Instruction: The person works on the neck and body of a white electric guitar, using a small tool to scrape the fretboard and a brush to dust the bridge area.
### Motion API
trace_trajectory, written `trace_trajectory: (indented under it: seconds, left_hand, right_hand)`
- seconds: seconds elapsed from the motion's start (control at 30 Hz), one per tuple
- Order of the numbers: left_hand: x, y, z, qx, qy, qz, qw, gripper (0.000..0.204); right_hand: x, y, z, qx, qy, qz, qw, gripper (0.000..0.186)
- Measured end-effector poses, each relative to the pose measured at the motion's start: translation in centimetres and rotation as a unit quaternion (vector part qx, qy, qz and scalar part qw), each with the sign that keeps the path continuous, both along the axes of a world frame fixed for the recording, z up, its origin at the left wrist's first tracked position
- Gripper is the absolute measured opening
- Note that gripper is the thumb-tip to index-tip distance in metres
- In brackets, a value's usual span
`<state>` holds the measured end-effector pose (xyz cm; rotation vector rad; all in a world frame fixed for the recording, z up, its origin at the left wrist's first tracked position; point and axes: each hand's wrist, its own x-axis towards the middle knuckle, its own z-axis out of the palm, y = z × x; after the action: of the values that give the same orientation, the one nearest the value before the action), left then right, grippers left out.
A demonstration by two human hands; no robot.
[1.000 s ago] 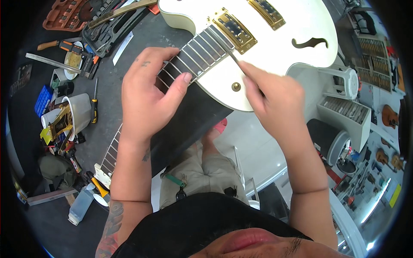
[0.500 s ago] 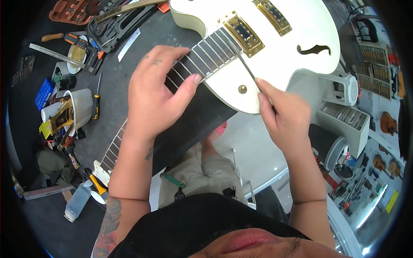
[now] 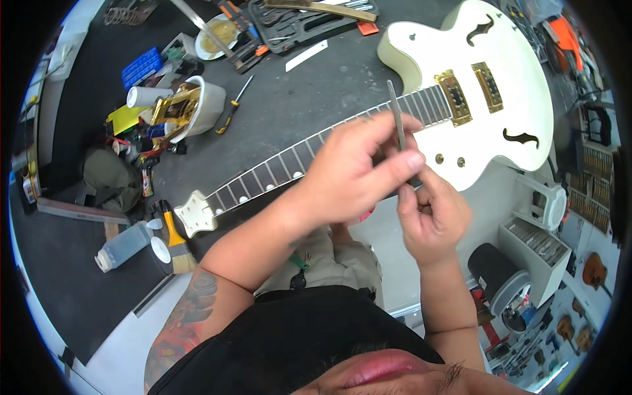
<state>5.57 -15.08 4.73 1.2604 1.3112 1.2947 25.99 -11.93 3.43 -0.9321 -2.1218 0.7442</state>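
Note:
My right hand (image 3: 438, 217) is closed on the lower end of a slim grey metal file (image 3: 396, 112), whose tip points up and away. The fingers and thumb of my left hand (image 3: 349, 168) close around the file's middle, so part of it is hidden. Both hands are together over the near side of a white hollow-body electric guitar (image 3: 438, 41), where neck meets body. Its fretted fingerboard (image 3: 270, 170) runs down-left to the white headstock (image 3: 196, 214). No strings show on it. Two gold-framed pickups (image 3: 461, 102) sit on the body.
On the dark workbench (image 3: 289, 99) lie a screwdriver (image 3: 235, 105), a steel ruler (image 3: 307, 55), a paintbrush (image 3: 178, 247) and a clear bottle (image 3: 124, 245). A white tub (image 3: 209, 108) holds gold hardware. A tool case (image 3: 296, 26) lies at the back. A white stool (image 3: 543, 201) stands at right.
My left hand has left the fingerboard and come onto the file beside my right hand. The file has lifted off the guitar and turned more upright. The view has swung left, showing the headstock.

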Motion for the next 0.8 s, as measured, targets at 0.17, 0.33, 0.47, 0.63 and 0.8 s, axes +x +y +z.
trace_trajectory:
  seconds: [0.17,0.33,0.47,0.63,0.8]
  left_hand:
    - [-5.4,-0.5,3.2,-0.027,-0.005,0.041,0.999,0.019]
    - [-15.8,0.1,-0.4,-0.256,0.61,-0.022,0.749,0.025]
    - [-15.7,1.2,-5.4,-0.21,0.659,-0.024,0.722,0.026]
    - [-15.8,7.7,-10.2,-0.127,0.64,0.044,0.756,0.021]
    - [-16.1,10.5,-10.5,-0.226,0.635,0.073,0.735,0.026]
  right_hand:
    - [-4.3,0.1,1.2,-0.055,0.059,0.088,0.993,0.048]
    - [-2.0,-1.9,0.9,-0.142,0.0,0.113,0.983,0.035]
    - [1.5,-3.9,-0.9,-0.189,-0.049,0.109,0.975,0.027]
    - [3.2,-6.5,-2.6,-0.227,-0.03,0.053,0.972,0.025]
    - [3.6,-8.6,-1.9,-0.261,-0.026,0.04,0.964,0.024]
